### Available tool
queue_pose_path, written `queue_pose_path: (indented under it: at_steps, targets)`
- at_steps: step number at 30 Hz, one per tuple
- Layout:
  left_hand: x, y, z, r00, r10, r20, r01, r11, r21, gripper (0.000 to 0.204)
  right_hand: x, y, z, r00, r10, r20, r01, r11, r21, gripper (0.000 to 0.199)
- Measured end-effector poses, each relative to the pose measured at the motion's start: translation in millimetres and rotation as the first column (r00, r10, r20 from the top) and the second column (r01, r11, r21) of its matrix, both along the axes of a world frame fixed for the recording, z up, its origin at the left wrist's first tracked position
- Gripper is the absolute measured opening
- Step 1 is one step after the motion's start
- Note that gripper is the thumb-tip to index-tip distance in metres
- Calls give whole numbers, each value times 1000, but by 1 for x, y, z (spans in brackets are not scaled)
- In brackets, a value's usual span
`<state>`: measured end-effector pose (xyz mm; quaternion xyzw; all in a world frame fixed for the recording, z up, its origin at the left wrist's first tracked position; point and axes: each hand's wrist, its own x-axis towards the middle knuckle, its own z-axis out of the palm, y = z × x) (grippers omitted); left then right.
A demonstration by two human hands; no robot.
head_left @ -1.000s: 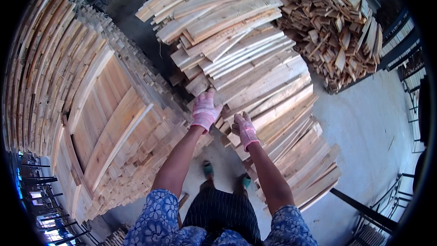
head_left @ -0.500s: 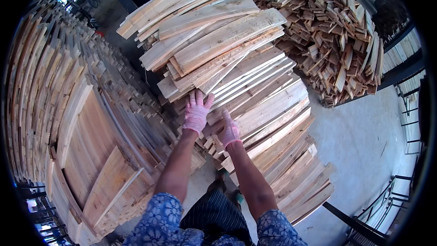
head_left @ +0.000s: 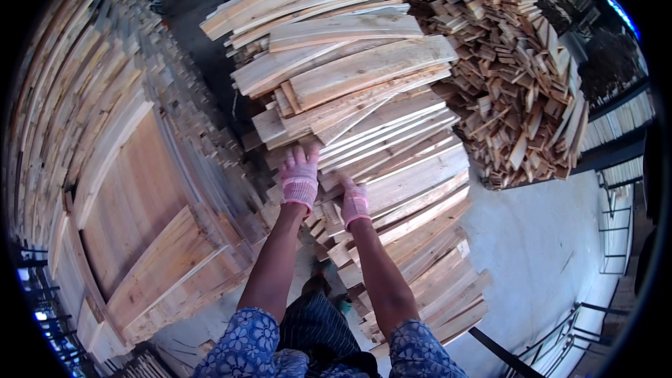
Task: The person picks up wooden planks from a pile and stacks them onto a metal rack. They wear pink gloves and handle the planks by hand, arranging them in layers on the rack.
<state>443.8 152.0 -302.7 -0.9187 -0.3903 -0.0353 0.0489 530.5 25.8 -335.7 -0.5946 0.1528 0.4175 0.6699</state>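
A long stack of pale wooden planks (head_left: 413, 185) lies in front of me, the boards side by side with uneven ends. My left hand (head_left: 299, 176), in a pink knitted glove, rests with fingers stretched over the left ends of the boards near the stack's middle. Just right of it, my right hand (head_left: 355, 199), gloved the same way, lies against the planks with one digit extended; its other fingers are mostly hidden. Neither hand visibly grips a board. Beyond the hands, wider planks (head_left: 371, 70) are piled crosswise on the stack.
At left stands a tall stack of boards (head_left: 133, 175), with a curved-looking loose plank (head_left: 164, 259) on top. A heap of short wood pieces (head_left: 518, 91) rises at the far right. Grey floor (head_left: 532, 238) and black metal rails (head_left: 581, 329) are at the right.
My view has shifted, so the far planks appear lower and farther right. Both hands stay at the board ends; the left has drawn slightly nearer relative to the planks.
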Motion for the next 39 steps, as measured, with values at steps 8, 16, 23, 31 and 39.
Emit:
queue_pose_path:
  at_steps: [8,16,23,31,39]
  targets:
    - [16,7,-15,996,-23,82,17,997,74,49,3,-4,-22,915,318,249,-284,945,-163,51]
    - [34,18,24,972,-163,-168,152,985,-76,29,6,-11,36,999,-6,31,4,999,48,61]
    - [42,-147,78,941,-324,-98,266,888,-374,56,26,-158,69,951,78,300,-39,990,-135,41]
    - [61,-111,84,923,-334,-194,38,578,-815,98,35,-194,7,993,-35,110,27,996,80,47]
    - [69,-138,58,906,-367,-209,22,535,-845,132,22,-163,-26,953,-241,-184,292,891,347,74]
